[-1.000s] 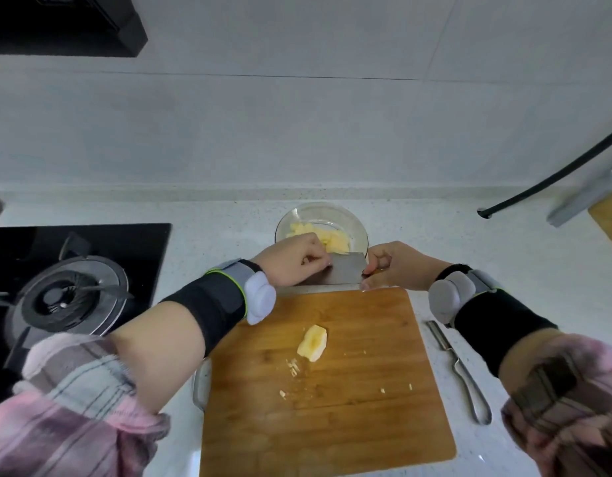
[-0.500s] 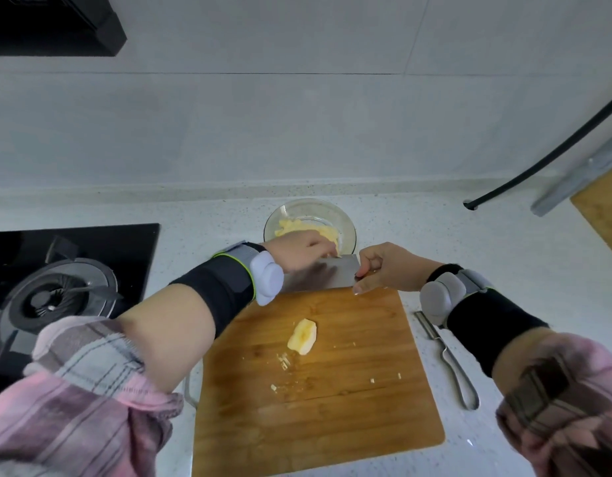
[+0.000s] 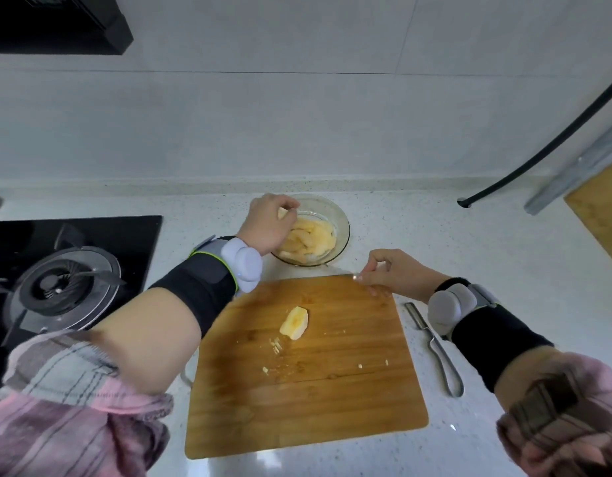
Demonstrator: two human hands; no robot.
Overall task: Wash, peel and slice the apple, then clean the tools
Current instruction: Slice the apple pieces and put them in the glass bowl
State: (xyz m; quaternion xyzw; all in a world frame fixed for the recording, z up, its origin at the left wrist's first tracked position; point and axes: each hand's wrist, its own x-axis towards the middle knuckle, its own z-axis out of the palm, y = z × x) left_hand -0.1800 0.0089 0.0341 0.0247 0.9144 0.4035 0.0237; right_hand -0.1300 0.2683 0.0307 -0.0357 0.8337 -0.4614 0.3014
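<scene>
Left hand (image 3: 268, 223): fingers curled down over the near rim of the glass bowl (image 3: 339, 215), at or among the apple slices (image 3: 311, 241); whether they pinch a slice cannot be told. Right hand (image 3: 390, 271): thumb and forefinger pinched close at the far right corner of the cutting board (image 3: 308, 373); the knife seems edge-on there, too thin to confirm, so what they hold is uncertain. Apple piece (image 3: 294, 322), one, peeled: lies on the board at about 7 o'clock from the right fingers and 6 o'clock from the left, long axis running near to far with a slight lean. It sits between the two hands, perhaps a little nearer the left forearm; likely the next item to be cut or carried to the bowl. Peeler (image 3: 435, 349), one: on the counter (image 3: 469, 242) at 3 o'clock of the board, just beside its edge. Bowl, one, at 12 o'clock of the board. Crumbs, several, near the piece. Stove burner (image 3: 60, 290), one, at 9 o'clock.
</scene>
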